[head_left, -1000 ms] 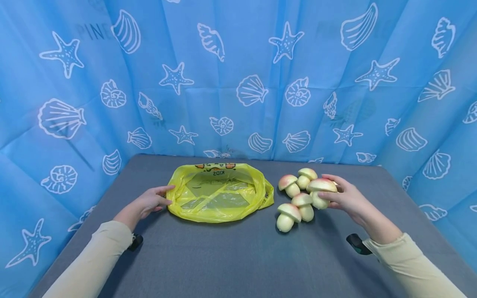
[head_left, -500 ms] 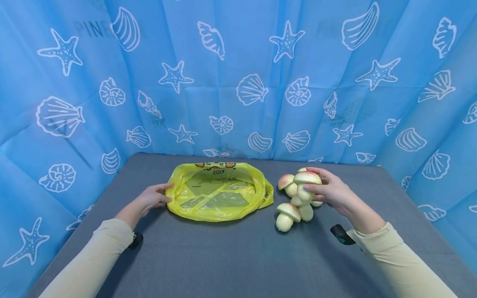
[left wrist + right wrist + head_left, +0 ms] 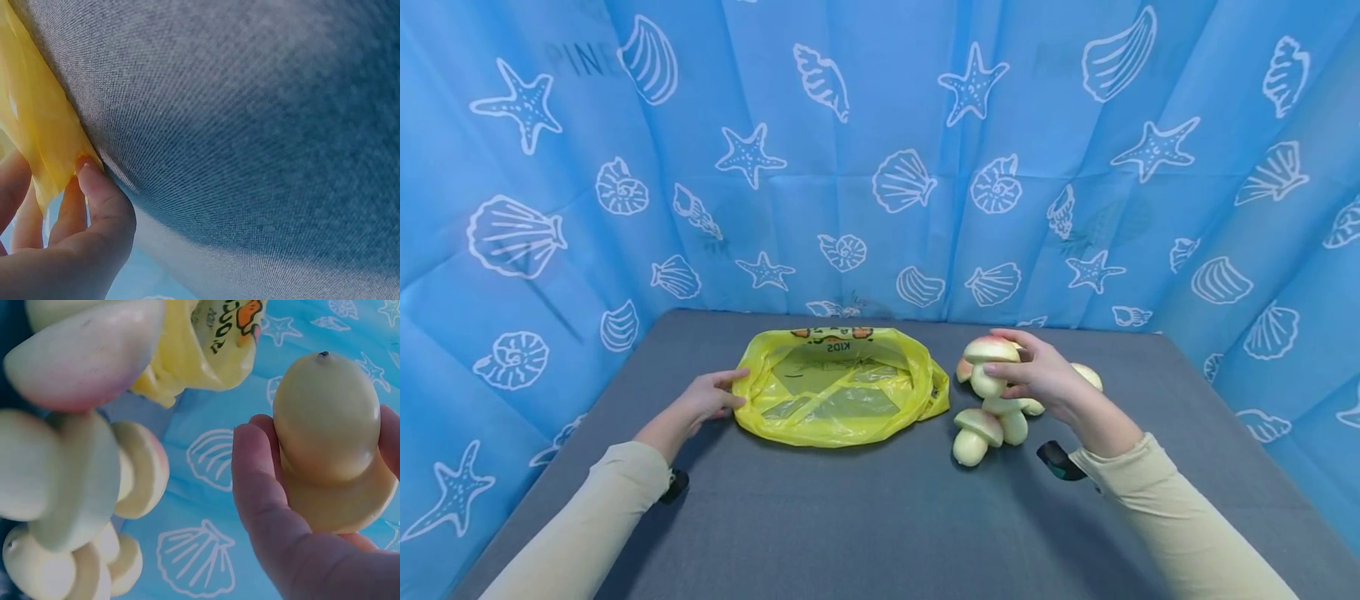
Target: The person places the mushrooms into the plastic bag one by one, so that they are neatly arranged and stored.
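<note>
Mushroom (image 3: 328, 437) in hand, we have shifted toward nine o'clock over the last second — across the cluster to the side nearest the yellow bag (image 3: 827, 433). Our right hand (image 3: 1047, 379) is clamped on it, thumb and fingers on opposite sides; cap up, it looks raised off the table (image 3: 850, 517). From the bag's middle it sits at about three o'clock, apart from the rim. Our left hand (image 3: 703, 400) has stayed put, pinching the rim at nine o'clock, and the mouth remains spread. Of the remaining mushrooms (image 3: 976, 437), one now shows at three o'clock from our right hand, beyond the wrist. We judge this a carry in progress — closer to the bag's mouth, but outside it.
</note>
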Available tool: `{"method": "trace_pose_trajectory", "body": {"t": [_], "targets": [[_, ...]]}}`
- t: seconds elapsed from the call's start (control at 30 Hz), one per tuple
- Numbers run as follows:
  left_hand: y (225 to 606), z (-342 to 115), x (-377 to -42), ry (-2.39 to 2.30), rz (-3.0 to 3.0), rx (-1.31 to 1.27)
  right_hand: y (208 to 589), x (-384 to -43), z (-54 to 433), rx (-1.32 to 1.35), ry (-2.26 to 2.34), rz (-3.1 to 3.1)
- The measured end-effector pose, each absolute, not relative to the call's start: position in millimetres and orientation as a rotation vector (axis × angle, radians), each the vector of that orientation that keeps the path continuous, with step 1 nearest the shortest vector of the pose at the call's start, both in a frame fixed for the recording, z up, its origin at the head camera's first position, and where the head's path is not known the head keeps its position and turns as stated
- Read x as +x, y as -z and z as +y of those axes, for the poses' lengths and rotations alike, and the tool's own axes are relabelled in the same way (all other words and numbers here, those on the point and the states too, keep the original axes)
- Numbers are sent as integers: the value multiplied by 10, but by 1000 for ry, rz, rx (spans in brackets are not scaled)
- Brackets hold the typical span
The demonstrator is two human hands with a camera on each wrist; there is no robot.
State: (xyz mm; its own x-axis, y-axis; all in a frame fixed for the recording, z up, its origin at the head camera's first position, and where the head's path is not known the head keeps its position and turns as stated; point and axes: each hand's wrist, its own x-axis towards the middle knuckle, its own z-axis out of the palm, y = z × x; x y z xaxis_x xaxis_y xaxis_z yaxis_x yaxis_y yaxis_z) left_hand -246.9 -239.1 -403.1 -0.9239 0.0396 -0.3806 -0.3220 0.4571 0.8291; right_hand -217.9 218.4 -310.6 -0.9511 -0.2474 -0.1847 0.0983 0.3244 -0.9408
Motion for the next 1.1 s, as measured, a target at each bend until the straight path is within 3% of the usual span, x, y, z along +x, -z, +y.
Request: {"method": "trace_pose_trajectory", "body": {"t": [1.1], "targets": [[4047, -2394, -2472, -1439, 2375, -239, 3089, -2440, 1601, -53, 1783, 2149]]}}
